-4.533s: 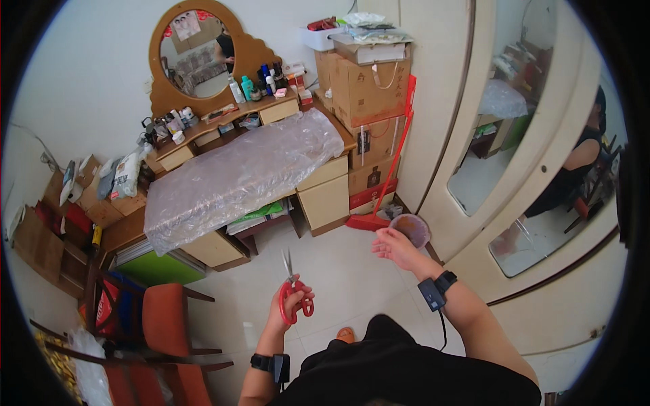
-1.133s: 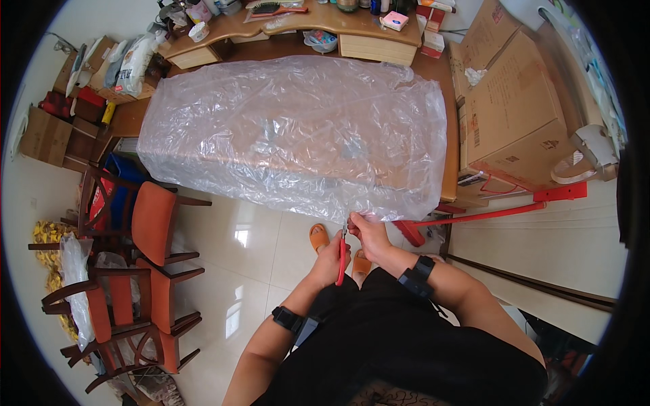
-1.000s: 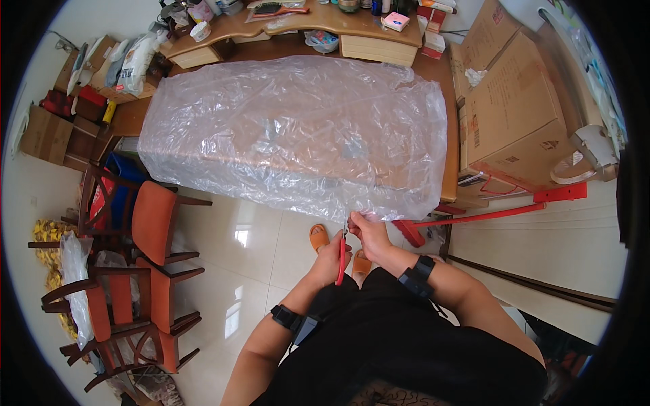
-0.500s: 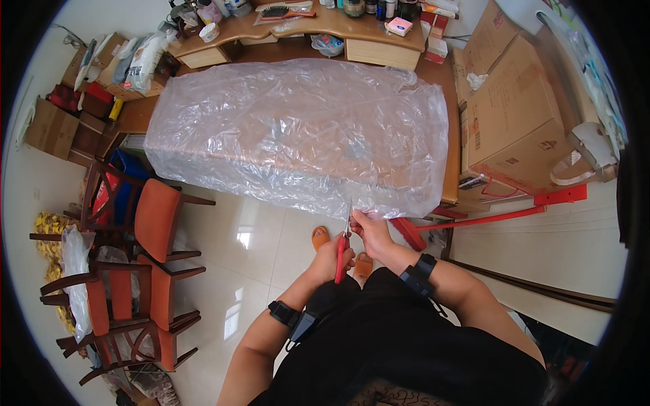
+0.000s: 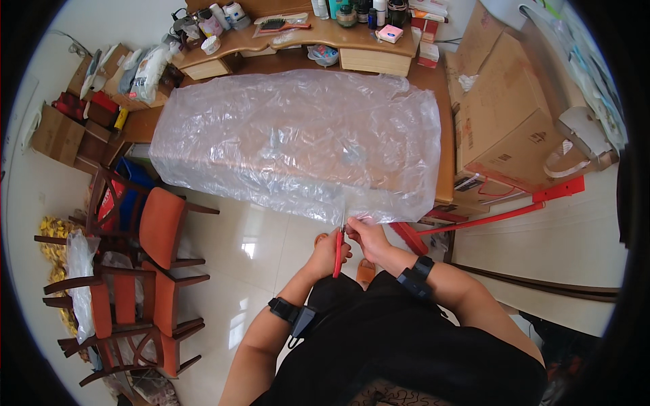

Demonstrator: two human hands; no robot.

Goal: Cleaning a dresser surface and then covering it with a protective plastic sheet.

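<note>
A large sheet of clear crinkled plastic drapes over the brown table, its near edge hanging over the front. My left hand is closed round the red handles of a pair of scissors. The blades point away from me and meet the near edge of the plastic, right of its middle. Whether the blades are parted is hard to see. Just right of the blades, my right hand pinches that same edge between thumb and fingers.
Orange-seated wooden chairs are stacked on the left. Large cardboard boxes stand on the right, with a red broom by the table's front right corner. Bottles and a hairbrush lie on the raised shelf at the back.
The whole view has shifted slightly, and the table sits a little lower in it. The scissors lie slightly farther over the plastic's edge. Both hands keep their grips.
</note>
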